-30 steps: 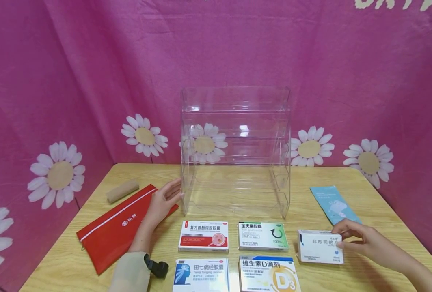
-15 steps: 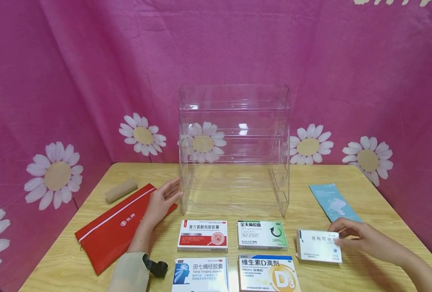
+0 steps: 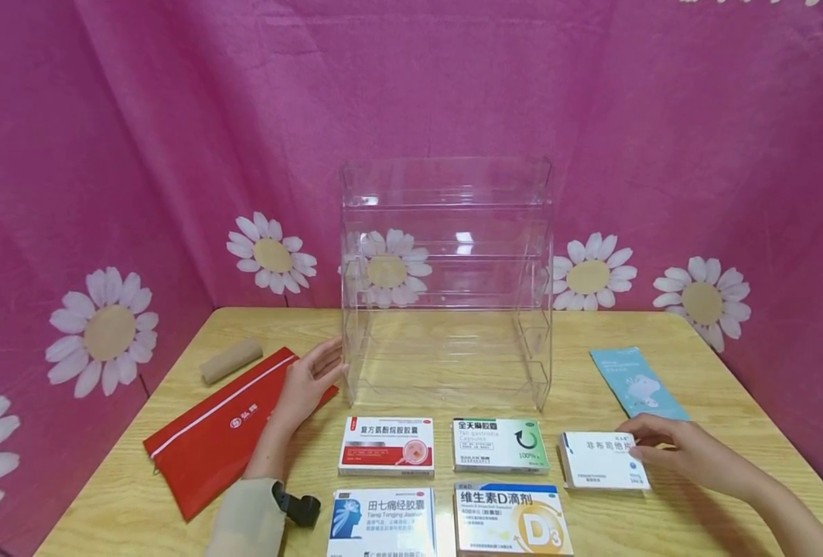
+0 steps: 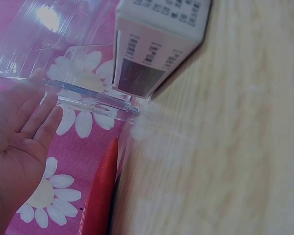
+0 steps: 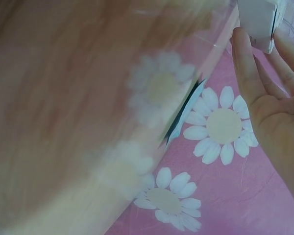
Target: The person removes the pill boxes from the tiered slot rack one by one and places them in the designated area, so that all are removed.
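My left hand (image 3: 312, 383) has its fingers straight against the left side of a clear plastic display rack (image 3: 446, 371); the left wrist view shows the palm, with the fingertips at the rack's edge. Between thumb and fingers my right hand (image 3: 683, 455) pinches the right end of a white medicine box (image 3: 599, 472). In the right wrist view, thumb and fingers lie on either side of this white box (image 5: 257, 22). To its left are a green-and-white medicine box (image 3: 498, 446), a red-and-white one (image 3: 387, 447), an orange-and-white vitamin D box (image 3: 512, 522) and a blue-and-white one (image 3: 382, 526).
A red zip pouch (image 3: 223, 433) lies under my left forearm, with a brown roll (image 3: 231, 361) behind it. Beyond my right hand is a light blue packet (image 3: 637, 383). A pink curtain (image 3: 446, 85) with daisies hangs behind the wooden table (image 3: 669, 348).
My right hand and the white medicine box have shifted slightly left. The left hand stays against the rack, and the other boxes keep their places.
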Demonstrator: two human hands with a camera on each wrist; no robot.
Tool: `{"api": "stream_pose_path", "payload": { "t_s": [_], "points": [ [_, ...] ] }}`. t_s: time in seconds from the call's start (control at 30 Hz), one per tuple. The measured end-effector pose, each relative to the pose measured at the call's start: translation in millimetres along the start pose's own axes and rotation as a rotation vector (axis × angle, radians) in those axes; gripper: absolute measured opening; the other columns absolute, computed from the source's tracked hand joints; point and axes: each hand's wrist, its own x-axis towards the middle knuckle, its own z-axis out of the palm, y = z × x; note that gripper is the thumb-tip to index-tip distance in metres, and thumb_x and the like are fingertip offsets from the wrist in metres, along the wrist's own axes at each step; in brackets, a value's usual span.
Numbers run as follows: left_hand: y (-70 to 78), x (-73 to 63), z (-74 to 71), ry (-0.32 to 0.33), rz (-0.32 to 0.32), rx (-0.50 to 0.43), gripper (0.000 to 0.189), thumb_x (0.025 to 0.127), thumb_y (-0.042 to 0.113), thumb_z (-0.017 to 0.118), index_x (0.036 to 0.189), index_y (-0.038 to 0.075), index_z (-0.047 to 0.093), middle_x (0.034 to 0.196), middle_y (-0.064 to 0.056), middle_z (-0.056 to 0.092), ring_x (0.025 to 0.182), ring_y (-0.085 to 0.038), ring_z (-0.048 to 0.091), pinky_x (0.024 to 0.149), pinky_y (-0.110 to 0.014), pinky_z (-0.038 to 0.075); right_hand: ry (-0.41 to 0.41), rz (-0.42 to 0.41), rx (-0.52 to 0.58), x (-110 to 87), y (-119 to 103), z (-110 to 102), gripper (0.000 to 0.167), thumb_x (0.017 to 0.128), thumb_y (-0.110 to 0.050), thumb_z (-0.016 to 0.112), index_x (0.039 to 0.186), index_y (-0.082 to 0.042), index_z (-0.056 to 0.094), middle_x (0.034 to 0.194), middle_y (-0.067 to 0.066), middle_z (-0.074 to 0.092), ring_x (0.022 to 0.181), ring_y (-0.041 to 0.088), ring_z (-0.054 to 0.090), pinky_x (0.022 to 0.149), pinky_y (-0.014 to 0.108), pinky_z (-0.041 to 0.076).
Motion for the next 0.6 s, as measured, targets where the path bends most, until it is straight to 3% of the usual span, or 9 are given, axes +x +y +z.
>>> {"api": "stream_pose_path", "payload": {
  "t_s": [0.6],
  "points": [
    [3.2, -0.5, 0.9, 0.005, -0.021, 0.03, 0.052, 0.092, 0.005, 0.066, 0.141, 0.003, 0.05, 0.142, -0.02, 0.055, 0.132, -0.033, 0.054, 0.102, -0.029, 0.053, 0.015, 0.063, -0.07, 0.5, 1.6, 4.6, 0.015, 0.093, -0.008, 0.064, 0.108, -0.009, 0.065, 0.1, -0.007, 0.068, 0.089, -0.012, 0.059, 0.069, 0.017, 0.056]
  ]
}}
